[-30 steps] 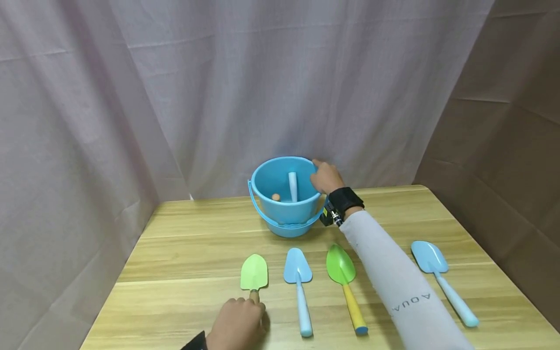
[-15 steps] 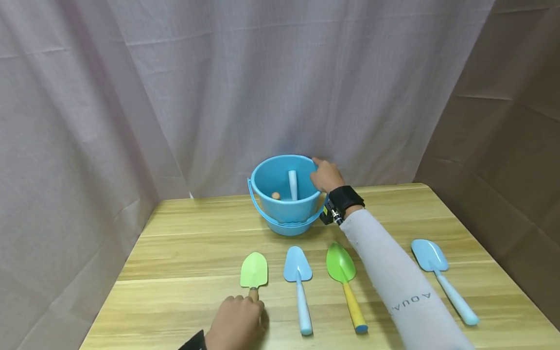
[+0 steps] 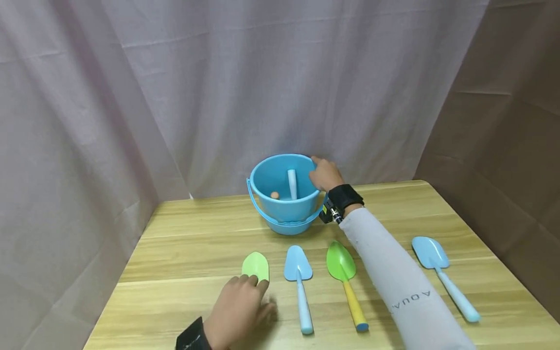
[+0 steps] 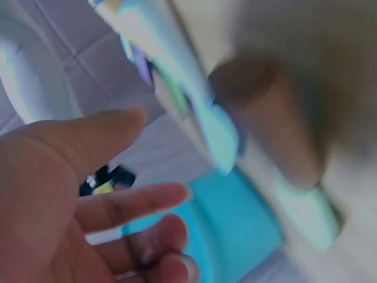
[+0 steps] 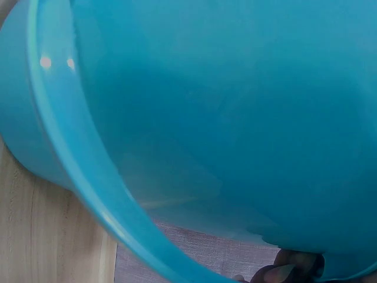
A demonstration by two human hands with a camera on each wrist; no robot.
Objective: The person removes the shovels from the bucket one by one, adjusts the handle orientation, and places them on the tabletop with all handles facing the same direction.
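Since 1 s ago, left hand [image 3: 238, 311] has slid fwd over the wooden handle of the light-green trowel [image 3: 255, 266]; only the blade shows now, fingertips at its base. Head view suggests fingers curled round the handle, but the handle is hidden and the left wrist view is a blur with fingers looking loose, so can't tell if it's grasped or just covered. Right hand [image 3: 324, 174] hasn't moved: fingers hooked over the rim of the blue bucket [image 3: 284, 206] at the table's back edge, holding it.

Trowel lies on the wooden table [image 3: 175, 253], leftmost of a row w/ a blue trowel [image 3: 299, 272] just beside it, then a green trowel w/ yellow handle [image 3: 343, 272], and a pale blue trowel [image 3: 442, 274] well apart on the right.

Risks, as I judge: a sloppy grip could let the blade swing and knock the blue trowel next to it; bucket sits near the curtain [image 3: 280, 87], and a hard pull on the rim could tip it.

Bucket contents: a pale blue handle [image 3: 291, 184] standing upright, plus a small orange-brown knob [image 3: 274, 195] on the left; prob another handle end, unclear.
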